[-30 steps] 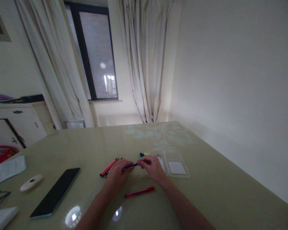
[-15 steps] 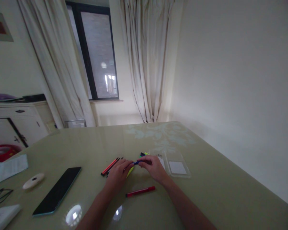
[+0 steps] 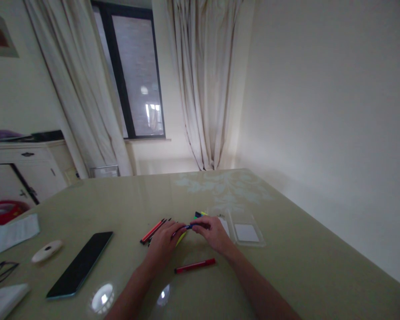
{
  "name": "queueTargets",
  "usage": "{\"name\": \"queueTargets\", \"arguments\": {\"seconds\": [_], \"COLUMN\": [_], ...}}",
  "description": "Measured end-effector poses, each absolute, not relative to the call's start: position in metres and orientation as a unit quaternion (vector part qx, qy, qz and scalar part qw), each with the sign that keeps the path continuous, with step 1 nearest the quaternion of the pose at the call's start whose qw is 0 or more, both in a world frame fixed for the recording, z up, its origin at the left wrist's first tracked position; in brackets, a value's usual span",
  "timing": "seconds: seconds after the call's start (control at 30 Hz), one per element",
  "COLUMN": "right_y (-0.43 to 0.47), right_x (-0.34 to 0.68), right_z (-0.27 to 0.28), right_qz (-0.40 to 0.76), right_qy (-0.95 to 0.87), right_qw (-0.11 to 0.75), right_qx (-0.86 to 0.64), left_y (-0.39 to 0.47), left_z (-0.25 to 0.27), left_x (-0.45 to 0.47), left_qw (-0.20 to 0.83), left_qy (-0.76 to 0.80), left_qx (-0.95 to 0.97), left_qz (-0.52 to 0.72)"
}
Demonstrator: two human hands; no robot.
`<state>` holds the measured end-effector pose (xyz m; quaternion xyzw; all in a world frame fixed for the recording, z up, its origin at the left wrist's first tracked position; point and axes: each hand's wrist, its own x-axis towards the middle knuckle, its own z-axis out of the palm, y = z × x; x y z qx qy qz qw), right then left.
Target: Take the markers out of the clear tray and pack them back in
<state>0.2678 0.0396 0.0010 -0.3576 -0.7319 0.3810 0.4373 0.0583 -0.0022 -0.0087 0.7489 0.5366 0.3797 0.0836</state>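
Observation:
Between my two hands is a blue marker (image 3: pixel 188 227), held level just above the table. My left hand (image 3: pixel 165 238) is closed on its left end, and my right hand (image 3: pixel 213 233) pinches the right end. Partly under my left hand lie several markers; a red-orange marker (image 3: pixel 152 231) and a yellow marker (image 3: pixel 181 238) show at its sides. Behind my right hand, more markers (image 3: pixel 200 214) with dark and yellow ends peek out. Closer to me, a red marker (image 3: pixel 195 266) rests alone on the table.
A clear plastic case (image 3: pixel 248 233) with a white insert lies open right of my right hand. On the left are a black phone (image 3: pixel 82 264), a white oval object (image 3: pixel 47 252), a face mask (image 3: pixel 16 233), a black cable (image 3: pixel 2 273) and a white box (image 3: pixel 6 302).

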Motion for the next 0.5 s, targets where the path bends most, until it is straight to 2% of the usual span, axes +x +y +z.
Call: {"name": "queueTargets", "arguments": {"seconds": [0.5], "right_y": [0.0391], "right_x": [0.2683], "right_z": [0.0016], "right_qz": [0.366], "right_qy": [-0.738], "right_qw": [0.438], "right_qx": [-0.359], "left_y": [0.0001], "left_z": [-0.0106], "left_x": [0.0553], "left_qw": [0.092], "left_qy": [0.525], "left_qx": [0.756], "left_qz": [0.381]}}
